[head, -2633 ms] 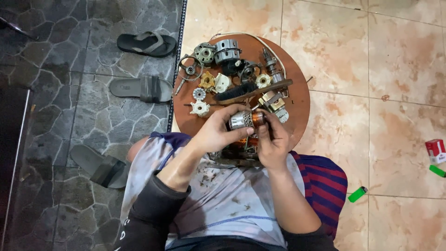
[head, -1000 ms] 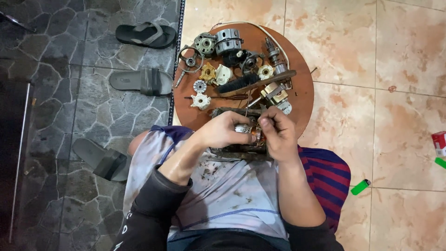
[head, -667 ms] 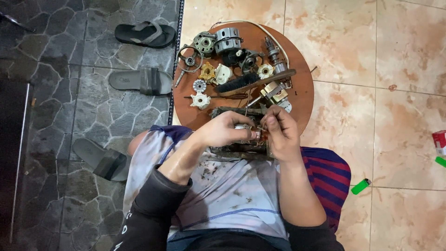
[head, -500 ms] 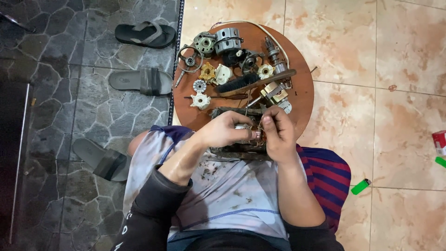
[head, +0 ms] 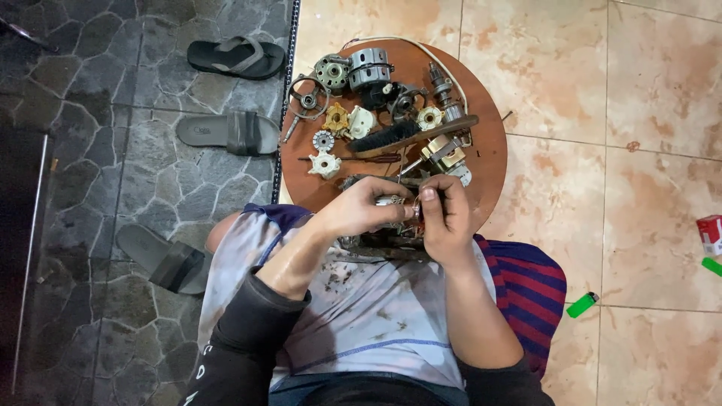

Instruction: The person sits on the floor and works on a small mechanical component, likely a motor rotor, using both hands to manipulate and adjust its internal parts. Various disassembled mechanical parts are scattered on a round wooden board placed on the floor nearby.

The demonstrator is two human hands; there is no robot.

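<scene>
Both of my hands meet over my lap at the near edge of a round brown table (head: 489,162). My left hand (head: 361,210) wraps around a small motor part with copper winding (head: 397,211), mostly hidden by my fingers. My right hand (head: 445,218) pinches the same part from the right, fingertips on its copper end. Under my hands lies a dark, dirty metal piece (head: 380,248) on my lap.
Several motor parts, gears and housings (head: 361,71) cover the table, along with a black brush (head: 410,134) and a white cable. Three sandals (head: 237,56) lie on the dark stone floor at left. A green lighter (head: 581,304) and a red box (head: 709,233) rest on the tiles at right.
My hands have drawn slightly closer to my body with the motor part. In the oldest frame the copper winding showed more openly between them. The table's parts have not moved.
</scene>
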